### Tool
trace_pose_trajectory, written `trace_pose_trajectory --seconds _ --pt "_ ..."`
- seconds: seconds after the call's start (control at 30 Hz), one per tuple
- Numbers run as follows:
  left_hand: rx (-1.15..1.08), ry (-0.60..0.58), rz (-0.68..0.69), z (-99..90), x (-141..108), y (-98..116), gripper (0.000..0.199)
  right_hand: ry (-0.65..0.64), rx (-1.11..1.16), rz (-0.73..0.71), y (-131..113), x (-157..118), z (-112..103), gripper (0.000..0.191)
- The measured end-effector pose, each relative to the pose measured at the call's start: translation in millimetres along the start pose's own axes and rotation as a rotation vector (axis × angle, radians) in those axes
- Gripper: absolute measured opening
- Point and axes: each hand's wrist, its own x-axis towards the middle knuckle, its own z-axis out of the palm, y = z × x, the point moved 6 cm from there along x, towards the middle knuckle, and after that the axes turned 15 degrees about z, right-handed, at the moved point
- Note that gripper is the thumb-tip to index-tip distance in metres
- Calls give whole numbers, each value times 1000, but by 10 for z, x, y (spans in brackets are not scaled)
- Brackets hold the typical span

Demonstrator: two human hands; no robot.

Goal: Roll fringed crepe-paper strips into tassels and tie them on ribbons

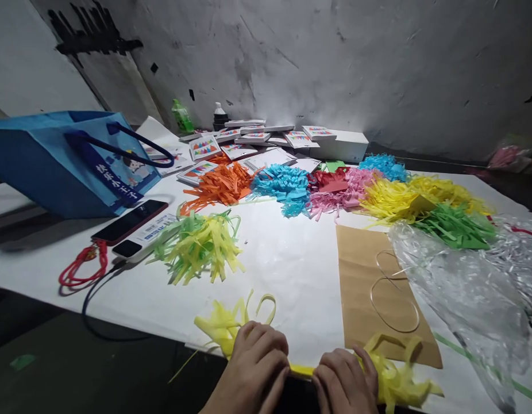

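My left hand [257, 368] and my right hand [347, 379] grip a yellow paper tassel [304, 369] at the table's near edge. Fingers of both are curled closed over its narrow middle, which shows as a thin band between them. Fringed strips spread out beyond the left hand, and more stick out past the right. Both thumbs are partly hidden. Farther up on the left lies a green and yellow paper tassel [203, 244], apart from my hands. Brown paper [361, 287] with a loop of thin cord [395, 328] on it lies beyond my right hand.
Orange [225, 183], blue [283, 184], pink [328, 198], yellow [404, 198] and green fringe bundles [458, 224] line the back. Behind them are flat printed boxes [205, 146]. At left stand a blue bag [54, 167], a phone [130, 221] and a power bank [141, 238]; clear plastic [468, 299] lies right.
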Motion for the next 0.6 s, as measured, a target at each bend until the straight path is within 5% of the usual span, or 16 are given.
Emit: trace_pose_trajectory --seconds 0.2,0.43,0.6 --pt "106 -56 -229 2 69 -21 13 27 -97 141 -33 50 31 26" --pt "104 -144 -159 23 105 28 15 26 -46 -171 -161 -32 33 22" --pt "-104 -147 -150 -76 -17 140 18 -23 -52 -305 -185 14 -213 31"
